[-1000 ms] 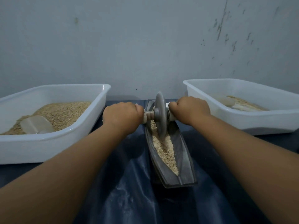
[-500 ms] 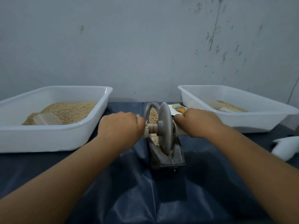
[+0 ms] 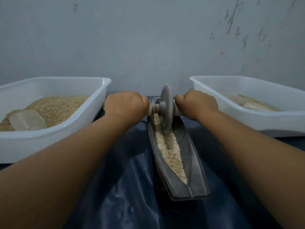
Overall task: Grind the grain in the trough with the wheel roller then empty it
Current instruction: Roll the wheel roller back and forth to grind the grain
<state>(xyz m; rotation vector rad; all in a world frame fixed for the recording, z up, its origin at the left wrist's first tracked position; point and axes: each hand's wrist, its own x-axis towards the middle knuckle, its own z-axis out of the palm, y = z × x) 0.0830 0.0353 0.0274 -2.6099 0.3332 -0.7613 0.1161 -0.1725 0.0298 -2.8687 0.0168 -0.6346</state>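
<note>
Two fists carry the work: your left hand [image 3: 126, 107] has its fingers curled tight round the left stub of the axle, and your right hand [image 3: 196, 103] wraps the right stub the same way, so both are closed on the wheel roller [image 3: 165, 109]. Between your knuckles the grey disc stands upright on its edge, seated in the far half of the trough [image 3: 194, 164], its rim biting into the grain [image 3: 170, 151].

Pale crushed grain lies along the groove from under the disc down toward the near tip, with a shallow furrow just in front of the wheel. It looks broken but coarse, so I judge you are in the middle of the grinding step, not at its end. How fine it must get, the view cannot tell you.

Emptying is not yet begun: the trough sits flat on the dark blue sheet [image 3: 132, 195] over the tabletop, loaded along the groove. To your left the white tub [image 3: 54, 139] holds a deep bed of whole grain with a clear scoop [image 3: 27, 120] lying in it. To your right the second white tub [image 3: 247, 119] holds only a thin layer, likely the place for the ground batch. Both tubs stand apart from the trough.
</note>
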